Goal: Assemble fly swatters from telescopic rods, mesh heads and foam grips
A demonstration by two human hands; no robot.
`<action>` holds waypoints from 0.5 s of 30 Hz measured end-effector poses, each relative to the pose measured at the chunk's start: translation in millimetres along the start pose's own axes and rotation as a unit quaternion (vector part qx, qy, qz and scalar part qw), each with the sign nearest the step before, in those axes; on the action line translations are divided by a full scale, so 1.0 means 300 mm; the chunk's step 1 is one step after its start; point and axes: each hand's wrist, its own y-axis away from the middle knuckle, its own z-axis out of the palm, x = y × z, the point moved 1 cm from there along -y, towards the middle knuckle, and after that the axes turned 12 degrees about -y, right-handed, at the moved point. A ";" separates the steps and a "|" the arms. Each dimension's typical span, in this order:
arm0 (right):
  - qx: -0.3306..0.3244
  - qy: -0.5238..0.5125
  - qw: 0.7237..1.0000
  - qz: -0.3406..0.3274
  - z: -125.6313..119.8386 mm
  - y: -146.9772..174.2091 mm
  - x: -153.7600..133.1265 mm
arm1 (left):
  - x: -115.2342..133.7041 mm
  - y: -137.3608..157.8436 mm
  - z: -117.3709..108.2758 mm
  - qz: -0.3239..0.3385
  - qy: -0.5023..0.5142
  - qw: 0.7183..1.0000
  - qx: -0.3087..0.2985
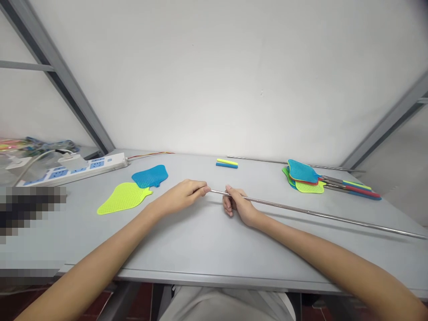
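A long, thin telescopic metal rod (307,211) slants across the table in front of me, extended to the right. My left hand (183,194) pinches its left end between thumb and fingers. Further along, my right hand (239,205) is closed round the same rod, its fingers curled beneath. Left of my hands lie a yellow-green fly swatter head (123,198) and a blue swatter head (150,176), both without handles. Beyond the hands, a yellow grip tube and a blue grip tube (226,165) rest side by side.
At the right, several swatters (304,174) with coloured grips are stacked. Behind them a second metal rod (261,159) lies near the wall. A white power strip (113,163) with plugs sits at the back left. Grey frame posts (63,76) rise at both sides.
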 end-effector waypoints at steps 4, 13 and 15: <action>0.009 -0.024 1.000 0.011 -0.006 -0.005 0.003 | -0.019 0.004 -0.020 -0.013 -0.015 1.000 0.003; 0.016 -0.027 0.999 0.017 -0.003 -0.006 0.004 | -0.015 0.000 -0.012 0.001 0.021 1.000 -0.016; 0.012 -0.030 0.999 0.011 -0.004 -0.006 0.004 | -0.010 -0.001 -0.010 -0.001 0.036 0.999 -0.013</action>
